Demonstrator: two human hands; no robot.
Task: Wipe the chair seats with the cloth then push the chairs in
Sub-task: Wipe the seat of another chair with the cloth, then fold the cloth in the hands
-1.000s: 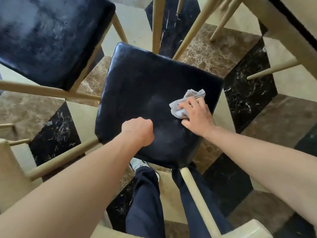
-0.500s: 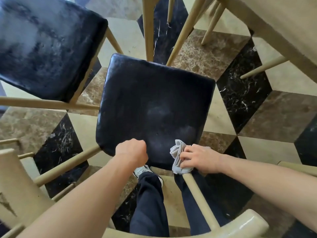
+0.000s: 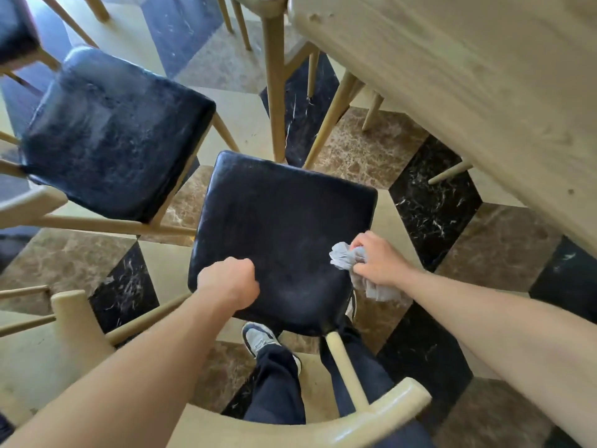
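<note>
A black padded chair seat [image 3: 284, 221] on a pale wooden frame stands right below me. My left hand [image 3: 229, 282] is a closed fist resting on the seat's near edge. My right hand [image 3: 378, 260] grips a crumpled grey cloth [image 3: 347, 258] at the seat's right edge, with part of the cloth hanging off the side. The chair's curved wooden backrest [image 3: 381, 415] runs along the bottom of the view. A second black chair seat [image 3: 113, 134] stands to the left.
A pale wooden table [image 3: 468, 92] fills the upper right, with its legs and further chair legs [image 3: 274, 85] beyond the seat. My legs and a shoe [image 3: 258, 337] show under the chair. Another chair's seat corner [image 3: 13, 30] is at the far upper left. The floor is patterned marble tile.
My right hand went from mid-seat to the near edge, then to the seat's right edge with the cloth. The view pulled back and now shows more of the table. My left fist stayed put.
</note>
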